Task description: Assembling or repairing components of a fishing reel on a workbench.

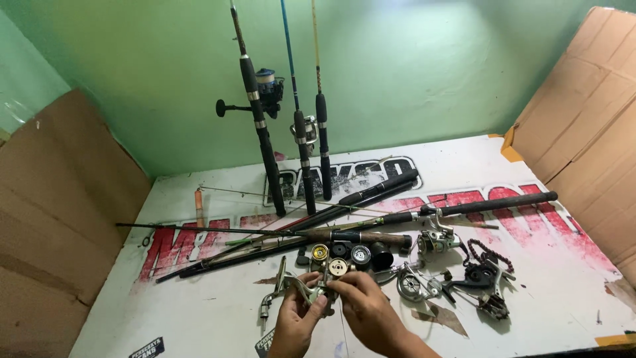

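Both hands meet at the near edge of the table [218, 318], working one small silver reel [306, 290]. The left hand [296, 323] has its grip closed on the reel's body from below and left; the right hand [368, 306] pinches a part at the reel's right side, fingertips touching it. The reel's bail and foot stick out up and left, so its long axis runs roughly toward the far left corner. The two hands are equally near. Just beyond the fingers lies a row of spools [339, 252], loose on the table, in no container. More reel parts [457, 282] lie to the right. Rods [298, 229] lie across the middle; three stand against the far wall.
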